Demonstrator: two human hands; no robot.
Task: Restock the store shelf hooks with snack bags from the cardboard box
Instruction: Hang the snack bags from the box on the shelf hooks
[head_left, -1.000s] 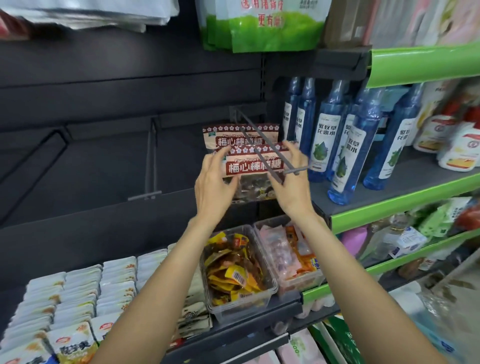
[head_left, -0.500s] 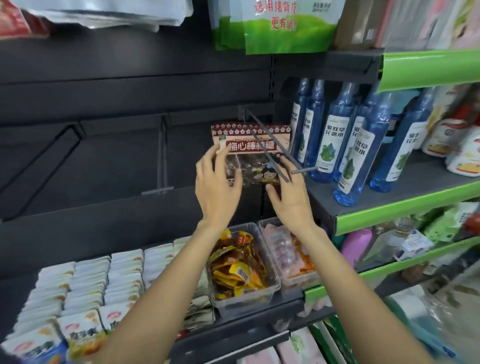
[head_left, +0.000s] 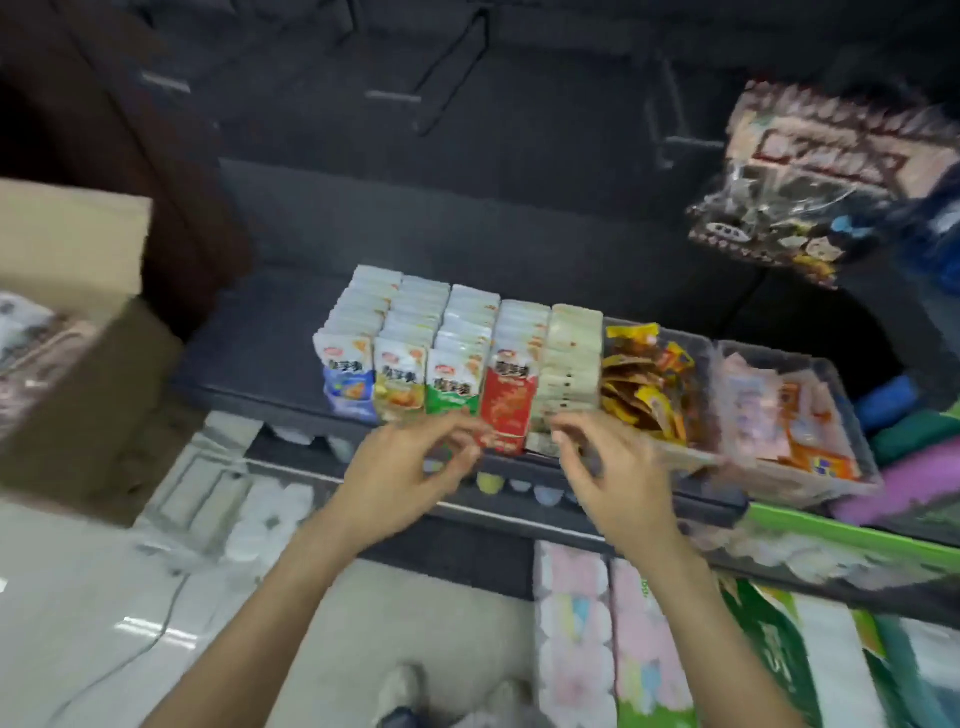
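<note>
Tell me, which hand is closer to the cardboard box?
Left. The left hand hangs nearer the cardboard box at far left; the right hand is farther right, beyond it.

Dark shelf (head_left: 270, 332) carries packet rows (head_left: 431, 358); clear bins (head_left: 789, 415).

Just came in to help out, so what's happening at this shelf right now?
A person is restocking hooks. Both hands, left hand and right hand, are empty, fingers loosely curled, in front of the shelf's rows of small packets. Snack bags hang on a hook at upper right. The cardboard box sits to the left, likely the next reach.
</note>
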